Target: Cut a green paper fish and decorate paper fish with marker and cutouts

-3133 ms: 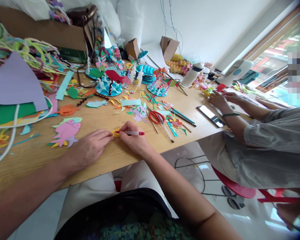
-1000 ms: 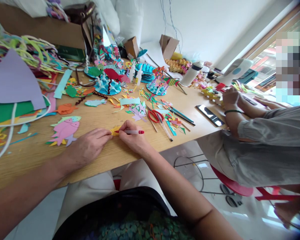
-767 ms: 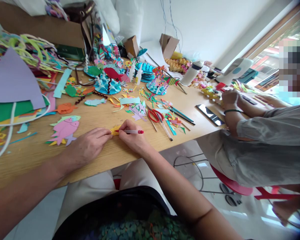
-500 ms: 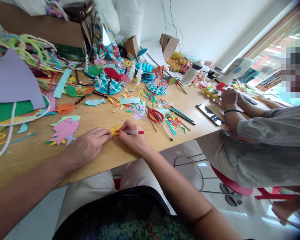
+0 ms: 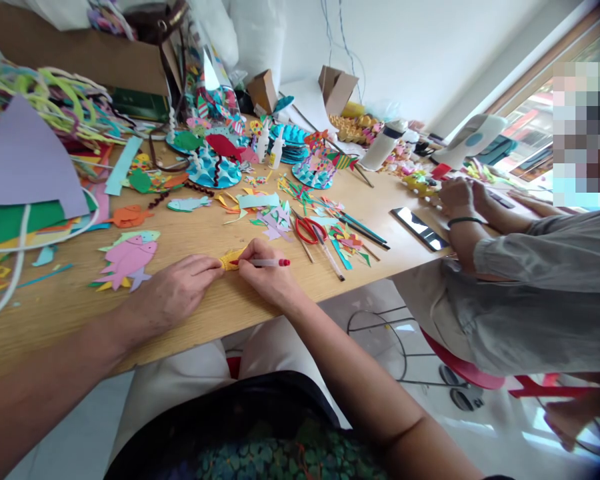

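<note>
Between my hands lies a small yellow cutout (image 5: 229,259), flat on the wooden table (image 5: 180,333) and partly covered by fingers. My left hand (image 5: 185,288) is closed, its fingertips pinching the cutout's left edge. In my right hand (image 5: 267,273) is a pen with a red cap end and clear barrel (image 5: 270,263); its red tip meets the yellow piece. To the left rests a stack of fish cutouts (image 5: 130,257), pink on top. Red-handled scissors (image 5: 307,230) and another pen (image 5: 330,253) lie to the right among paper scraps (image 5: 350,241).
Blue layered stands with fish (image 5: 215,170) and white glue bottles (image 5: 277,152) stand behind. Coloured sheets (image 5: 30,160) and a white cord (image 5: 20,267) crowd the left. A black phone (image 5: 419,229) lies near a co-worker's hands (image 5: 463,197) at right.
My hands and the pen have hardly moved; the pen's rear end sits very slightly higher and further right. The camera view has shifted a little.
</note>
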`<action>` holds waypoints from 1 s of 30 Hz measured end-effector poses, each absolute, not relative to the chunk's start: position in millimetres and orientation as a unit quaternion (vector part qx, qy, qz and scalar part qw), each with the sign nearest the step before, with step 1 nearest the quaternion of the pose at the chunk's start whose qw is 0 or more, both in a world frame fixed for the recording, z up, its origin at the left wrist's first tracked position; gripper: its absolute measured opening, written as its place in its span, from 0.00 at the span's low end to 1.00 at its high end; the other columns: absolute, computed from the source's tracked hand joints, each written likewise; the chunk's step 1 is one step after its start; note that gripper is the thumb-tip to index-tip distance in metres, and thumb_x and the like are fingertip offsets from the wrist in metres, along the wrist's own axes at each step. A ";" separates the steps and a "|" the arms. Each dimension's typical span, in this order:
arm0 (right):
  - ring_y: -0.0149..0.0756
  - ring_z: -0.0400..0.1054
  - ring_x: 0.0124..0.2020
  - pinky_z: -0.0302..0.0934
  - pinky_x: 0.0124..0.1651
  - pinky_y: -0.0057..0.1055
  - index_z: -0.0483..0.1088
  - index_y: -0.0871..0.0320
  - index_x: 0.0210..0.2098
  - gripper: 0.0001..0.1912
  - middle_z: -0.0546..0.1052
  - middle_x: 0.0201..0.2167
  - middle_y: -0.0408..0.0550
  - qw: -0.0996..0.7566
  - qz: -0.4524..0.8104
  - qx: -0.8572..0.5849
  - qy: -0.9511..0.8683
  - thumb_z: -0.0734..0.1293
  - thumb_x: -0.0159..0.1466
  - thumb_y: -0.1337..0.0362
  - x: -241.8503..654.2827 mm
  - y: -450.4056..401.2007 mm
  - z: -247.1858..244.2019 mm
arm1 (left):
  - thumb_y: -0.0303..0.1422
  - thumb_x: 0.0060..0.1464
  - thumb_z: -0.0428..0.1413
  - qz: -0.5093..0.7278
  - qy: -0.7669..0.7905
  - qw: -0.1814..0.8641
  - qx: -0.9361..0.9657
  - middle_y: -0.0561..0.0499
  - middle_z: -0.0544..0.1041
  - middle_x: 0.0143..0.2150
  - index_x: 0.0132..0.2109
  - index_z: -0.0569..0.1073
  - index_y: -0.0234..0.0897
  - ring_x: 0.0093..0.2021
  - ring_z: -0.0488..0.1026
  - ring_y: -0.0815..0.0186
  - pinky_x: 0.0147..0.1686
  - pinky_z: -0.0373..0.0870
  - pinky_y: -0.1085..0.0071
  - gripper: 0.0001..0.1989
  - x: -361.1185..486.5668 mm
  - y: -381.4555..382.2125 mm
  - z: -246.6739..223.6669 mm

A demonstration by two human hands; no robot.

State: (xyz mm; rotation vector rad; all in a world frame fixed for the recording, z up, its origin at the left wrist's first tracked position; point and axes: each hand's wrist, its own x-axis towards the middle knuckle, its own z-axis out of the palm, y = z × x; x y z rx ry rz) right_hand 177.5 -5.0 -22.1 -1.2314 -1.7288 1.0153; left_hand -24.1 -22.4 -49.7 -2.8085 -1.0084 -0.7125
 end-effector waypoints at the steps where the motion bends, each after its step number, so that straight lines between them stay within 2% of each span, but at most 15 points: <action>1: 0.27 0.57 0.23 0.51 0.27 0.25 0.61 0.56 0.24 0.03 0.65 0.21 0.37 0.382 0.399 -0.483 -0.679 0.61 0.53 0.69 177.3 -5.0 -22.3 | 0.25 0.59 0.42 -0.231 -0.330 0.032 -0.915 0.42 0.75 0.48 0.51 0.72 0.31 0.52 0.70 0.59 0.53 0.69 0.61 0.18 -24.0 -22.2 -49.4; 8: 0.26 0.58 0.23 0.51 0.27 0.24 0.61 0.56 0.24 0.04 0.66 0.20 0.36 0.365 0.382 -0.497 -0.689 0.62 0.53 0.70 176.0 -4.9 -21.9 | 0.26 0.59 0.41 -0.216 -0.354 -0.005 -0.910 0.44 0.75 0.50 0.52 0.72 0.35 0.53 0.69 0.57 0.53 0.69 0.57 0.20 -23.9 -22.3 -49.0; 25: 0.27 0.57 0.23 0.49 0.26 0.24 0.60 0.56 0.23 0.04 0.64 0.19 0.36 0.364 0.390 -0.489 -0.690 0.61 0.52 0.70 178.0 -6.2 -20.1 | 0.26 0.60 0.41 -0.219 -0.346 0.009 -0.912 0.44 0.75 0.50 0.52 0.71 0.35 0.54 0.69 0.59 0.54 0.67 0.60 0.19 -25.7 -21.8 -52.8; 30: 0.27 0.56 0.23 0.49 0.26 0.25 0.60 0.56 0.23 0.03 0.63 0.20 0.36 0.395 0.411 -0.479 -0.668 0.60 0.51 0.69 179.8 -4.3 -21.4 | 0.26 0.59 0.41 -0.219 -0.351 -0.002 -0.910 0.45 0.75 0.50 0.52 0.72 0.37 0.53 0.69 0.59 0.54 0.67 0.60 0.19 -24.9 -22.0 -50.8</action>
